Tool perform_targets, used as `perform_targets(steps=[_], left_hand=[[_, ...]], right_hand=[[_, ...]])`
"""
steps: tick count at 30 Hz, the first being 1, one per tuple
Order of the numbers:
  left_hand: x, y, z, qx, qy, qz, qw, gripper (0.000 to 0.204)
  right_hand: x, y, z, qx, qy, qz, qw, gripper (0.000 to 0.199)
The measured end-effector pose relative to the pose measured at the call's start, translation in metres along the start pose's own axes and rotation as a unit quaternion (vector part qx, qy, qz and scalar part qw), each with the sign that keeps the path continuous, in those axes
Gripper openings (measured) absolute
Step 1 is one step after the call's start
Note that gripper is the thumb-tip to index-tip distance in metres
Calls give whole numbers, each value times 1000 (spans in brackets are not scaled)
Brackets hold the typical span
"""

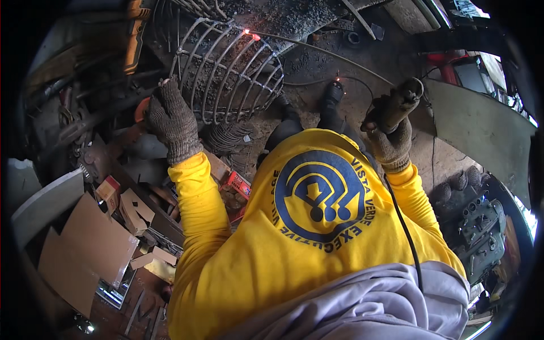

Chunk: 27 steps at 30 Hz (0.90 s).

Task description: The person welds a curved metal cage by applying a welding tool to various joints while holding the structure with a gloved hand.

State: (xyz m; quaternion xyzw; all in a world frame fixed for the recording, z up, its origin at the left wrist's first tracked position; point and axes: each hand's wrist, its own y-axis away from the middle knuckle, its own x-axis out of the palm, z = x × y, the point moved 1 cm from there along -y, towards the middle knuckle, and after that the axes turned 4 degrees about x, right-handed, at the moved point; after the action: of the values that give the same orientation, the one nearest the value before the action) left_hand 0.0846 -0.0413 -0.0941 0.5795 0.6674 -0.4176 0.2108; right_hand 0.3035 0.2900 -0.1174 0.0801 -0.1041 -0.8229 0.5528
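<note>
Lettering (340, 242) in navy rings the emblem (323, 195) on our yellow shirt (243, 272). Our right hand (392, 144) has its fingers closed round a holder (403, 105), whose rod (340, 56) reaches the glowing cage (226, 68) ahead; our left hand (171, 122) sits beside it, grip unclear.

Partly visible items.
Right hand (392, 144): partly hidden by its rod holder (400, 107). Yellow-black tool (135, 42): cut off above.
</note>
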Motion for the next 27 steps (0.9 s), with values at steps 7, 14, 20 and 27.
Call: perform_targets(steps=[7, 14, 20, 27], left_hand=[[-2, -1, 4, 53, -38, 13, 998, 30], [-3, -4, 8, 78, -59, 29, 995, 30], [-3, 2, 5, 102, -77, 22, 992, 30], [-5, 3, -9, -99, -28, 75, 992, 32]], right_hand=[[0, -3, 1, -15, 47, -3, 999, 46], [0, -4, -2, -7, 28, -3, 1000, 47], [-2, -6, -6, 9, 81, -9, 997, 45], [1, -6, 0, 27, -60, 2, 998, 39]])
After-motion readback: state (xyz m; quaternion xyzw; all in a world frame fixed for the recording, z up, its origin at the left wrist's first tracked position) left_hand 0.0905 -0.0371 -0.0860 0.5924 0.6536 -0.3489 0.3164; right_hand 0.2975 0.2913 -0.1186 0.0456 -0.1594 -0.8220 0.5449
